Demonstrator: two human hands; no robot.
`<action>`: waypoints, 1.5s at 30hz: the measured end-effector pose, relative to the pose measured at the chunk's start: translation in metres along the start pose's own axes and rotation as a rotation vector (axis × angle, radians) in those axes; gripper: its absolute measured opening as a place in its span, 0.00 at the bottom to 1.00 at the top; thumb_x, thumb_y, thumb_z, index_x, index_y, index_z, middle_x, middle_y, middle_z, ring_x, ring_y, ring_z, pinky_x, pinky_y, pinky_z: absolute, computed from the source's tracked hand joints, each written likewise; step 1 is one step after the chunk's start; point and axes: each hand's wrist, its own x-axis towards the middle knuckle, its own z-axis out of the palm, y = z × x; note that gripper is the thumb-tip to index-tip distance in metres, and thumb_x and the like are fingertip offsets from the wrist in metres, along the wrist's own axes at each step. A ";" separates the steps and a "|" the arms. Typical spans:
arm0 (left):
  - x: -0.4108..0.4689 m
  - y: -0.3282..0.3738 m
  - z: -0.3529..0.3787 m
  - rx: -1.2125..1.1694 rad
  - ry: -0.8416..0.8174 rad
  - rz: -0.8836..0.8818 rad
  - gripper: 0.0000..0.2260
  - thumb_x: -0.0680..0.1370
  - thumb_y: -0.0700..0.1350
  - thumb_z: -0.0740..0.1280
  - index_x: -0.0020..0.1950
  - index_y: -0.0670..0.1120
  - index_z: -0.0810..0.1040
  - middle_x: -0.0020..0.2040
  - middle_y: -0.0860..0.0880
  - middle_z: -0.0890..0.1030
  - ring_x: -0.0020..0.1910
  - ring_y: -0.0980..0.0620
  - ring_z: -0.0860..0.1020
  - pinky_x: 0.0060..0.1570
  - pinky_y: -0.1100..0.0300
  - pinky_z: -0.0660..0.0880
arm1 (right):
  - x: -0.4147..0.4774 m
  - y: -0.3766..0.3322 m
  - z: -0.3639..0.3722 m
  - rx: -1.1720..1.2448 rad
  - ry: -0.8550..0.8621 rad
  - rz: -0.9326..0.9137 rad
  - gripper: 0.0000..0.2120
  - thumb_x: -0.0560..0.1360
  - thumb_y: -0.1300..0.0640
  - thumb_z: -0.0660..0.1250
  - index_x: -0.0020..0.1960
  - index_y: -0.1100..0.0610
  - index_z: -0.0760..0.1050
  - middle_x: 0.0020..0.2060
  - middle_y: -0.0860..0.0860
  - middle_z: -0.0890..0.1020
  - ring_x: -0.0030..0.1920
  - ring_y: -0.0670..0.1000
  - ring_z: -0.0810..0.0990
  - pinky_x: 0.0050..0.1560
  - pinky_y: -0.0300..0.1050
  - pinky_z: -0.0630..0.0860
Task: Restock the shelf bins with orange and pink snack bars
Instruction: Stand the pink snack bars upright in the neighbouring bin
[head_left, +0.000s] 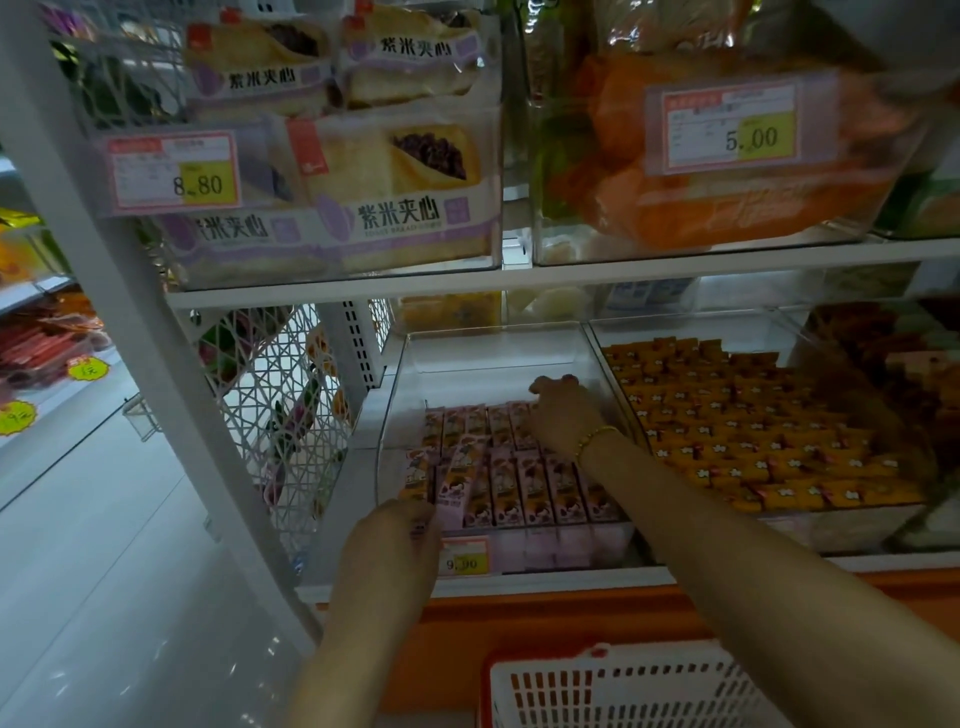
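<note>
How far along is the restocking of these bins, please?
The orange bin looks full. In hand: the pink bin, front rows filled, left hand at a tilted pink bar, right hand on the back row. Left: the bin's bare rear floor needs more rows.

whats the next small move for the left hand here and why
Probably lay the tilted pink bar flat into the front row: it sticks up askew, gripped by the left hand, while the right hand rests on the back row in the clear bin.
</note>
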 end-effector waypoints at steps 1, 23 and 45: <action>0.001 0.000 0.000 0.004 -0.002 0.005 0.12 0.79 0.44 0.63 0.62 0.46 0.78 0.60 0.50 0.79 0.57 0.54 0.77 0.50 0.69 0.66 | 0.002 0.004 -0.001 -0.122 -0.022 0.019 0.21 0.78 0.55 0.61 0.67 0.63 0.65 0.64 0.60 0.71 0.64 0.58 0.70 0.63 0.47 0.66; 0.016 0.006 0.021 0.089 -0.224 0.242 0.19 0.82 0.49 0.55 0.74 0.54 0.63 0.76 0.55 0.56 0.74 0.56 0.53 0.69 0.64 0.56 | -0.022 -0.009 -0.004 0.630 -0.169 -0.285 0.16 0.70 0.53 0.74 0.54 0.47 0.72 0.54 0.46 0.77 0.51 0.44 0.76 0.44 0.28 0.72; -0.014 0.071 0.022 -0.948 -0.398 -0.090 0.09 0.76 0.45 0.68 0.55 0.53 0.79 0.49 0.55 0.84 0.49 0.55 0.83 0.53 0.55 0.79 | -0.184 0.011 -0.021 0.830 0.228 -0.147 0.16 0.71 0.52 0.73 0.52 0.38 0.72 0.48 0.33 0.77 0.51 0.33 0.76 0.48 0.30 0.74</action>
